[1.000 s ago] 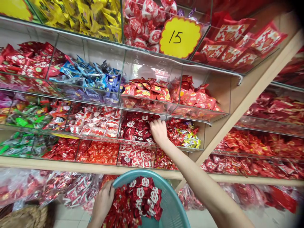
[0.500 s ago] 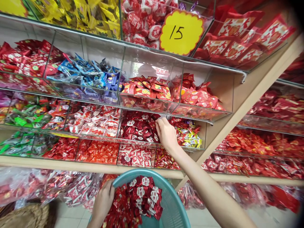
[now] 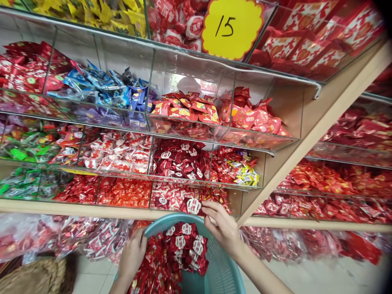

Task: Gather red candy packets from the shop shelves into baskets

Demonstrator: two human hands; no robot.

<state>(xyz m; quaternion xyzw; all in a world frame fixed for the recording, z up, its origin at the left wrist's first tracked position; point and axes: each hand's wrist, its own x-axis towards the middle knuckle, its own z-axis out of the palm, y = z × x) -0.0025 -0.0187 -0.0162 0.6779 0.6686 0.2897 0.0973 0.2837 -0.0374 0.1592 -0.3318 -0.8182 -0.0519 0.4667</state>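
Note:
My right hand (image 3: 221, 224) pinches a dark red candy packet (image 3: 192, 206) with white lettering, just above the far rim of the teal plastic basket (image 3: 225, 261). My left hand (image 3: 132, 254) is closed on the basket's left rim. Inside the basket lie small red wrapped candies (image 3: 157, 267) on the left, with several dark red packets (image 3: 186, 245) of the same lettered kind beside them. More of those packets (image 3: 179, 161) fill a clear shelf bin straight ahead, above the basket.
Tiered clear bins hold other wrapped candies: blue packets (image 3: 104, 87), orange-printed red packets (image 3: 186, 107) and white-and-red ones (image 3: 119, 153). A yellow tag (image 3: 232, 28) reads 15. A slanting wooden panel (image 3: 321, 122) stands right. Bagged candies (image 3: 101, 239) and a woven basket (image 3: 33, 279) sit low left.
My right hand has come down from the dark red packet bin to the basket's rim, with a packet now showing in its fingers. My left hand keeps its hold on the basket.

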